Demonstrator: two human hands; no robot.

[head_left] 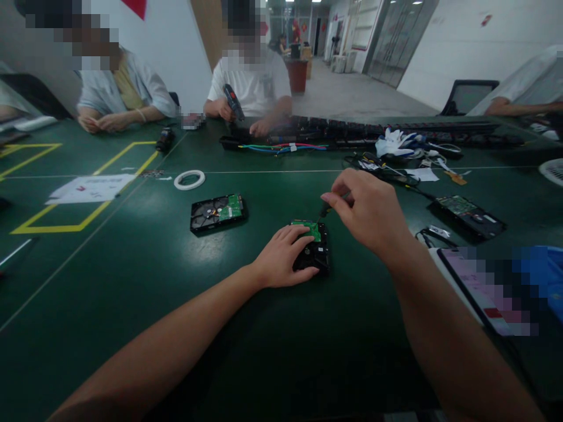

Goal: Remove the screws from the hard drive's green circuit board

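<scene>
A black hard drive with a green circuit board on top lies on the green table in front of me. My left hand rests on it, fingers curled over its left side and holding it down. My right hand is closed round a small screwdriver whose tip points down at the green board.
A second hard drive lies to the left, a third to the right. A roll of white tape, a sheet of paper, cables, white gloves and a tablet are around. Three other people sit at the table.
</scene>
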